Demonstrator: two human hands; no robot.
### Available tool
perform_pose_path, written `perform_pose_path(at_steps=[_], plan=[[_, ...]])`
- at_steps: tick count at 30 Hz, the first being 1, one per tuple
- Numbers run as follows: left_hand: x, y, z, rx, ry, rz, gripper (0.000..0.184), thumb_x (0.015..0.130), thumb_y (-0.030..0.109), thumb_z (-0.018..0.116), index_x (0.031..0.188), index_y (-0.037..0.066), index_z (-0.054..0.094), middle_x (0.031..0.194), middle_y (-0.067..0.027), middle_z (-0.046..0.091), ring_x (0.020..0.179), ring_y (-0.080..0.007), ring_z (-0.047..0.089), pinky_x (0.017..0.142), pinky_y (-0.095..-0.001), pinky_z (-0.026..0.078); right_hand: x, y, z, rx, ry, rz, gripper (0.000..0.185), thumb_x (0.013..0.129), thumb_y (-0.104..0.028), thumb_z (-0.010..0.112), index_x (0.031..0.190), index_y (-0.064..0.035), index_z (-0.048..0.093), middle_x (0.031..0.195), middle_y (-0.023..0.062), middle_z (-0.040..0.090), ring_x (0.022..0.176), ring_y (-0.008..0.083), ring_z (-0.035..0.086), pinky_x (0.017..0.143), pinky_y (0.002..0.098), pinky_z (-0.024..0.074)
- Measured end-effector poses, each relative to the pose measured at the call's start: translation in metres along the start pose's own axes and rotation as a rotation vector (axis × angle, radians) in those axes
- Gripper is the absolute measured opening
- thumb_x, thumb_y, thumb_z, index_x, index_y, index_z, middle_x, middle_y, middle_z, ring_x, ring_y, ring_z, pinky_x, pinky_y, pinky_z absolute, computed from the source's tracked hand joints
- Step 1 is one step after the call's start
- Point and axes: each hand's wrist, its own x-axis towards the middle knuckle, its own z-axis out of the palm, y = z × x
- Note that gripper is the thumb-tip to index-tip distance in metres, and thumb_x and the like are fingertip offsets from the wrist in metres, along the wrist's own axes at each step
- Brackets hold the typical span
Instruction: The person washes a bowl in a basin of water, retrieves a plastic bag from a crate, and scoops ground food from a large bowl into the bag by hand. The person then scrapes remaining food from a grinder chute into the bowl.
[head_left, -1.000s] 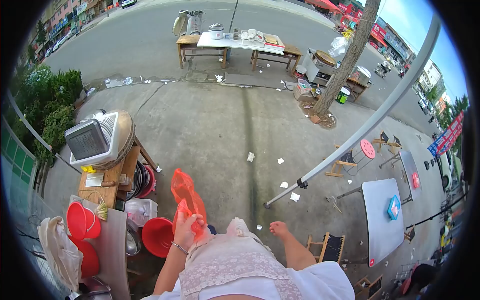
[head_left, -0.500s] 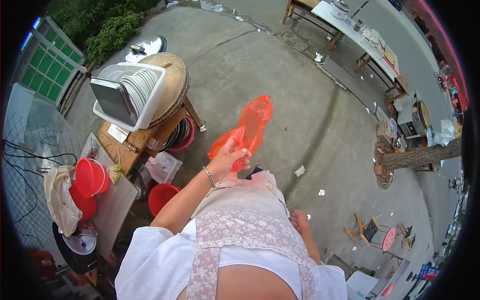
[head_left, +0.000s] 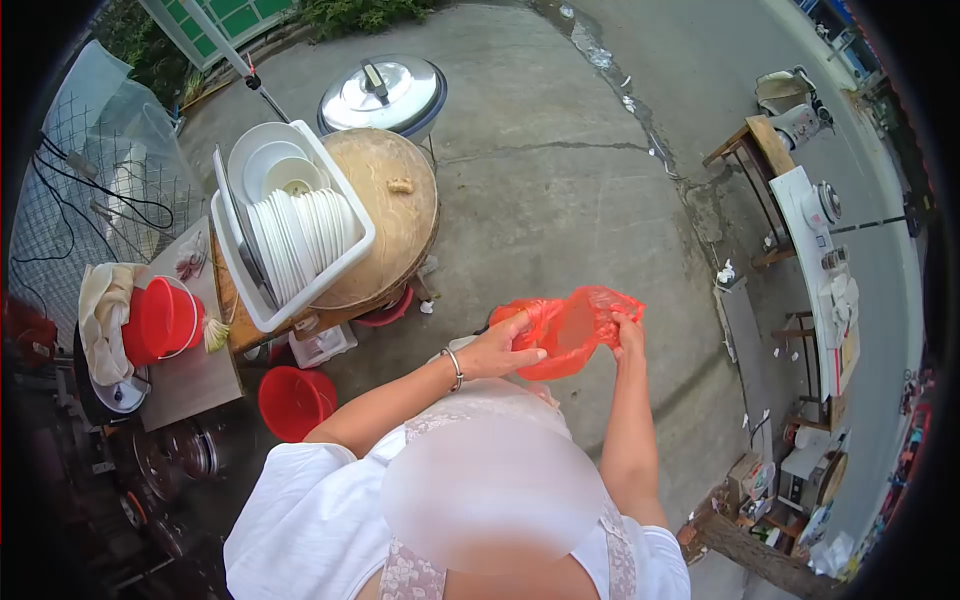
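A thin red plastic bag (head_left: pixel 572 338) stretches between my two hands in front of the apron. My left hand (head_left: pixel 502 347), with a bracelet at the wrist, is at the bag's left side, its fingers closed on the film and the thumb below. The bag's right edge is pinched in my right hand (head_left: pixel 627 333). What the bag contains, if anything, cannot be made out.
On the left, a white basin (head_left: pixel 350 262) of plates stands by a round wooden board (head_left: pixel 385 210). Behind are a lidded pot (head_left: pixel 400 98) and, lower left, red buckets (head_left: pixel 297 402). A long white table (head_left: pixel 803 235) stands at right.
The view has swung toward the left-hand tables. My right hand has come up from my side and taken hold of the bag, which is now spread sideways between both hands.
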Motion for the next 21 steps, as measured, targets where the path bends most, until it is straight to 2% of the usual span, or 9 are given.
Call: perform_pose_path(at_steps=[2, 3, 5, 6, 9, 12, 15, 18, 21], plan=[[0.064, -0.041, -0.039, 0.182, 0.238, 0.092, 0.055, 0.084, 0.015, 0.059, 0.133, 0.010, 0.036, 0.099, -0.0025, 0.053, 0.075, -0.0071, 0.052, 0.058, -0.0241, 0.047, 0.028, -0.020, -0.001, 0.423, -0.016, 0.116, 0.031, 0.080, -0.005, 0.050, 0.110, -0.0028, 0.053, 0.111, 0.0146, 0.058, 0.101, 0.0294, 0.056, 0.084, 0.0493, 0.0489], [0.089, -0.032, -0.061, 0.063, 0.258, -0.055, 0.053, 0.084, 0.015, 0.059, 0.132, 0.010, 0.037, 0.096, -0.0017, 0.053, 0.072, -0.0069, 0.052, 0.057, -0.0237, 0.046, 0.034, -0.032, -0.002, 0.556, -0.045, 0.211, 0.033, 0.082, -0.007, 0.046, 0.114, -0.0025, 0.051, 0.114, 0.0140, 0.057, 0.104, 0.0307, 0.055, 0.087, 0.0522, 0.0472], [0.132, -0.007, -0.103, -0.187, 0.280, -0.376, 0.050, 0.083, 0.014, 0.060, 0.129, 0.009, 0.040, 0.088, 0.0000, 0.054, 0.067, -0.0064, 0.052, 0.054, -0.0228, 0.045, 0.041, -0.063, 0.009, 0.573, -0.038, 0.255, 0.033, 0.083, -0.011, 0.045, 0.114, -0.0025, 0.051, 0.116, 0.0147, 0.056, 0.106, 0.0315, 0.054, 0.088, 0.0545, 0.0455], [0.155, -0.016, -0.115, -0.209, 0.366, -0.299, 0.048, 0.081, 0.012, 0.061, 0.125, 0.009, 0.042, 0.077, 0.0026, 0.053, 0.059, -0.0059, 0.050, 0.051, -0.0222, 0.043, 0.045, -0.075, 0.012, 0.592, -0.029, 0.279, 0.034, 0.084, -0.013, 0.044, 0.115, -0.0024, 0.051, 0.117, 0.0151, 0.056, 0.107, 0.0319, 0.054, 0.089, 0.0556, 0.0446], [0.221, -0.073, -0.151, 0.063, 0.405, -0.323, 0.041, 0.076, 0.017, 0.067, 0.111, 0.006, 0.048, 0.078, -0.0035, 0.059, 0.064, -0.0108, 0.055, 0.058, -0.0259, 0.047, 0.097, -0.111, 0.023, 0.644, -0.086, 0.190, 0.035, 0.085, -0.016, 0.041, 0.117, -0.0042, 0.050, 0.121, 0.0148, 0.054, 0.113, 0.0343, 0.050, 0.094, 0.0570, 0.0402], [0.280, -0.103, -0.183, 0.185, 0.555, -0.501, 0.035, 0.073, 0.015, 0.070, 0.102, 0.005, 0.052, 0.075, -0.0024, 0.058, 0.060, -0.0099, 0.053, 0.054, -0.0262, 0.046, 0.176, -0.157, 0.046, 0.774, -0.019, 0.232, 0.038, 0.086, -0.017, 0.038, 0.120, -0.0041, 0.049, 0.125, 0.0149, 0.051, 0.116, 0.0333, 0.048, 0.096, 0.0565, 0.0384], [0.338, -0.113, -0.214, 0.007, 0.687, -0.601, 0.045, 0.073, 0.015, 0.072, 0.113, 0.003, 0.054, 0.075, 0.0021, 0.058, 0.054, -0.0076, 0.050, 0.042, -0.0242, 0.039, 0.260, -0.216, 0.093, 0.618, -0.082, 0.207, 0.037, 0.089, -0.019, 0.036, 0.120, -0.0029, 0.048, 0.125, 0.0155, 0.050, 0.116, 0.0320, 0.048, 0.097, 0.0568, 0.0365], [0.385, -0.106, -0.252, -0.160, 0.429, -0.684, 0.041, 0.071, 0.019, 0.075, 0.105, 0.001, 0.060, 0.078, 0.0008, 0.062, 0.052, -0.0082, 0.049, 0.043, -0.0237, 0.038, 0.348, -0.278, 0.146, 0.645, -0.292, 0.205, 0.038, 0.089, -0.019, 0.036, 0.120, -0.0014, 0.048, 0.126, 0.0156, 0.049, 0.117, 0.0315, 0.047, 0.100, 0.0544, 0.0337], [0.424, -0.108, -0.284, -0.294, 0.255, -0.816, 0.034, 0.072, 0.022, 0.077, 0.097, 0.003, 0.066, 0.081, -0.0001, 0.063, 0.054, -0.0069, 0.049, 0.043, -0.0223, 0.036, 0.428, -0.335, 0.201, 0.574, -0.370, 0.277, 0.040, 0.089, -0.020, 0.035, 0.121, -0.0013, 0.048, 0.127, 0.0161, 0.049, 0.120, 0.0319, 0.045, 0.104, 0.0514, 0.0305]])
